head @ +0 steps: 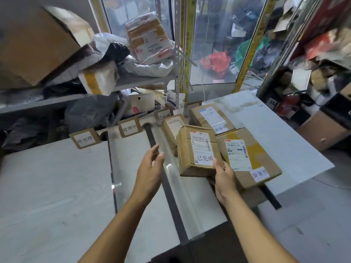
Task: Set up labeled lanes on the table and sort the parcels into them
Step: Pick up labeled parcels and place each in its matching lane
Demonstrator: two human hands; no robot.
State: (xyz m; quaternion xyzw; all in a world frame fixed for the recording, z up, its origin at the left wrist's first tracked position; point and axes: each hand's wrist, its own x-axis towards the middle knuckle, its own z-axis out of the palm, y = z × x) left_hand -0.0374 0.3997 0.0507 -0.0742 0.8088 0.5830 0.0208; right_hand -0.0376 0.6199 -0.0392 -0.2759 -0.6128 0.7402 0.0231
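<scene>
My right hand grips the near right corner of a small brown parcel with a white label, held above the white table. My left hand hovers open just left of it, fingers relaxed, touching nothing. Three cardboard lane signs stand along the table's far edge: the left sign, the middle sign and the right sign. Another small parcel lies behind the held one. Two larger labeled boxes lie at the right, a near box and a far box.
A metal shelf at the back left is stacked with boxes and bags. A dark strip runs along the table between panels. A red fire extinguisher and cardboard boxes crowd the floor at the right.
</scene>
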